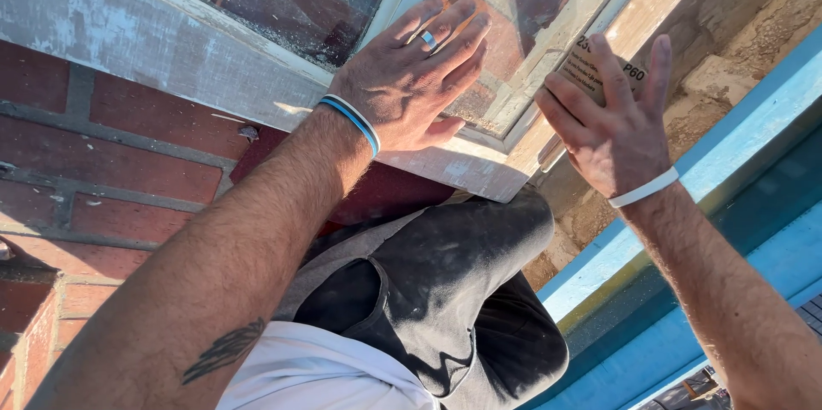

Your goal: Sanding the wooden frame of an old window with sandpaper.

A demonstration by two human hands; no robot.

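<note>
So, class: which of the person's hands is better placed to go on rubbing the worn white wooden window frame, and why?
The right hand: it holds the tan sheet of sandpaper against the worn white wooden window frame. The left hand holds nothing and lies flat on the frame by the glass.

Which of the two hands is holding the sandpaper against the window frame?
The right hand, with the plain white wristband, presses the sandpaper to the window frame. The left hand, with a ring and blue-striped band, lies flat and empty.
</note>
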